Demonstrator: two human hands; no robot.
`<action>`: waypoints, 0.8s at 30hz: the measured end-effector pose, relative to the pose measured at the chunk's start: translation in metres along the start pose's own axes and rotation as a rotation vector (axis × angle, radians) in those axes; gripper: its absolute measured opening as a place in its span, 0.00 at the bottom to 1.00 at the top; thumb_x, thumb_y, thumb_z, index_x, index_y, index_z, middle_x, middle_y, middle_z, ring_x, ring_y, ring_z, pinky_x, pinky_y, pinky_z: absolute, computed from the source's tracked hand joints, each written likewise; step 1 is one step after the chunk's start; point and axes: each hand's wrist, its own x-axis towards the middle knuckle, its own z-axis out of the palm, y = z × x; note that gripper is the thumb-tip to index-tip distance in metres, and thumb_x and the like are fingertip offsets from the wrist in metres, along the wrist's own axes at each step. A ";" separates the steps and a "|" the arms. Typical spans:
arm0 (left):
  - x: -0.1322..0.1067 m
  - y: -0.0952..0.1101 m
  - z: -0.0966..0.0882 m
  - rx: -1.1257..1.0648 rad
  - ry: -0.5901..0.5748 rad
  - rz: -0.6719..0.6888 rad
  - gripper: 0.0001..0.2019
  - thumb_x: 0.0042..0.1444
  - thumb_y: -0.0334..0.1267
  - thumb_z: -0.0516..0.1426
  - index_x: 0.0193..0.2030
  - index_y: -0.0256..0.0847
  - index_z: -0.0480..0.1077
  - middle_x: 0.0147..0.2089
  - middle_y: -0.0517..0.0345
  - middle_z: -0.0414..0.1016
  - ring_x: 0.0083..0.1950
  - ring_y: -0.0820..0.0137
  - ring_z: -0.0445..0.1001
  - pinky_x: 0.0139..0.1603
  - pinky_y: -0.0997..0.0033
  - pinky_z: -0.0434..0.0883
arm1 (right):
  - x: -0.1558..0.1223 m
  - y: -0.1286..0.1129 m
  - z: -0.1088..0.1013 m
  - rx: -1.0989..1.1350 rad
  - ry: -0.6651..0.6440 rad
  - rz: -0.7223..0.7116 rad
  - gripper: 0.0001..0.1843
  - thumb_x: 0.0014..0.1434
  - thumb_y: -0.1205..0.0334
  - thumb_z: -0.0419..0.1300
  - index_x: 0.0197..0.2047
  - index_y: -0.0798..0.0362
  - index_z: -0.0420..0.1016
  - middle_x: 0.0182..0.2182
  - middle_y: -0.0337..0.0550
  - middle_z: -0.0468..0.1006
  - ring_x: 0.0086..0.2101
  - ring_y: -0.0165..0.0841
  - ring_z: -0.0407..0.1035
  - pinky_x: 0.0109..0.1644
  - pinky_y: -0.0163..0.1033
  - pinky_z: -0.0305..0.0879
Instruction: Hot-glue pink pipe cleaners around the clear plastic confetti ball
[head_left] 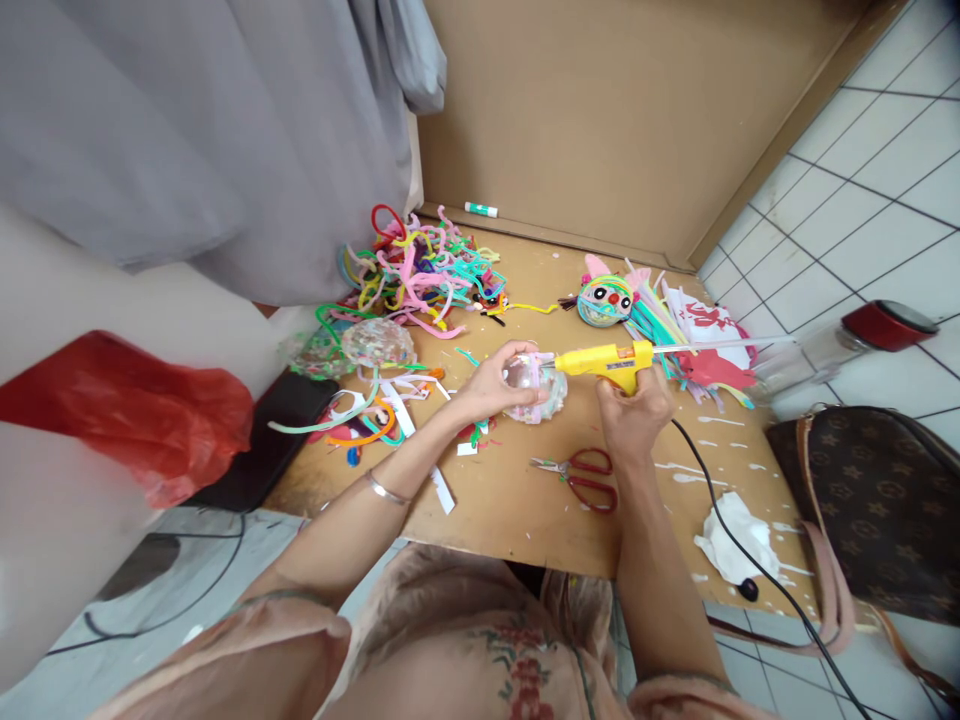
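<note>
My left hand [491,385] is closed round a clear plastic ball [534,388] with pink strips on it, held just above the cardboard work surface [517,505]. My right hand [634,410] grips the handle of a yellow glue gun [607,362], whose nozzle points left and touches the top of the ball. A black cord [739,545] runs from the gun toward the lower right. Red-handled scissors [581,475] lie on the board just below my hands.
A heap of coloured pipe cleaners [420,270] lies at the back, a round decorated face [604,298] with paper scraps to the right. A red plastic bag [127,415] is at left, a brown handbag [877,500] and crumpled tissue [735,540] at right. A glue stick [481,209] lies by the wall.
</note>
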 end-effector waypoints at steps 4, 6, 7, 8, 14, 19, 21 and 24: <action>0.000 0.000 0.000 0.012 0.005 -0.004 0.34 0.38 0.44 0.67 0.54 0.40 0.66 0.42 0.59 0.71 0.39 0.72 0.67 0.40 0.75 0.65 | 0.000 -0.001 -0.001 0.006 -0.036 0.021 0.04 0.50 0.60 0.56 0.29 0.49 0.63 0.27 0.40 0.66 0.30 0.35 0.62 0.34 0.39 0.58; 0.000 -0.001 -0.001 0.014 0.002 -0.004 0.34 0.38 0.44 0.67 0.54 0.40 0.66 0.42 0.59 0.71 0.39 0.72 0.67 0.40 0.75 0.66 | 0.000 -0.002 -0.002 0.007 -0.044 0.034 0.03 0.50 0.61 0.55 0.29 0.49 0.63 0.28 0.40 0.66 0.30 0.36 0.62 0.34 0.39 0.57; 0.001 -0.001 -0.001 0.013 0.000 -0.001 0.34 0.38 0.44 0.67 0.55 0.40 0.66 0.42 0.59 0.71 0.39 0.72 0.68 0.40 0.75 0.66 | 0.000 -0.002 -0.002 0.007 -0.044 0.040 0.03 0.50 0.60 0.55 0.29 0.49 0.63 0.28 0.40 0.66 0.30 0.36 0.62 0.34 0.39 0.57; 0.001 -0.002 -0.001 0.012 -0.001 0.001 0.34 0.38 0.44 0.67 0.55 0.40 0.66 0.43 0.59 0.71 0.39 0.72 0.68 0.41 0.75 0.66 | 0.000 -0.002 -0.002 0.006 -0.043 0.044 0.03 0.50 0.60 0.55 0.29 0.49 0.63 0.28 0.40 0.66 0.31 0.36 0.62 0.34 0.39 0.57; 0.001 -0.003 -0.001 0.009 -0.002 0.003 0.34 0.39 0.43 0.67 0.55 0.39 0.66 0.42 0.59 0.71 0.39 0.72 0.68 0.40 0.75 0.66 | 0.000 0.000 -0.001 0.007 -0.027 0.035 0.04 0.50 0.59 0.55 0.29 0.49 0.63 0.27 0.40 0.65 0.30 0.36 0.61 0.34 0.39 0.57; 0.001 -0.002 0.000 0.017 0.001 0.010 0.34 0.39 0.43 0.67 0.54 0.39 0.66 0.43 0.60 0.71 0.39 0.73 0.67 0.40 0.76 0.65 | 0.000 -0.001 -0.002 -0.001 -0.030 0.031 0.04 0.50 0.60 0.55 0.28 0.49 0.62 0.27 0.39 0.65 0.30 0.35 0.61 0.33 0.38 0.56; 0.001 -0.001 0.000 0.025 0.006 0.011 0.33 0.39 0.43 0.67 0.54 0.39 0.66 0.42 0.60 0.71 0.39 0.73 0.67 0.40 0.76 0.65 | 0.000 -0.001 -0.001 -0.008 -0.024 0.027 0.05 0.50 0.60 0.55 0.27 0.49 0.61 0.27 0.39 0.65 0.29 0.35 0.61 0.33 0.38 0.56; 0.001 -0.001 0.000 0.018 0.004 0.010 0.34 0.39 0.43 0.67 0.55 0.39 0.66 0.42 0.60 0.71 0.39 0.73 0.67 0.40 0.76 0.65 | 0.000 0.000 0.000 -0.024 -0.014 0.035 0.05 0.49 0.60 0.55 0.27 0.48 0.61 0.26 0.39 0.65 0.29 0.35 0.61 0.33 0.39 0.57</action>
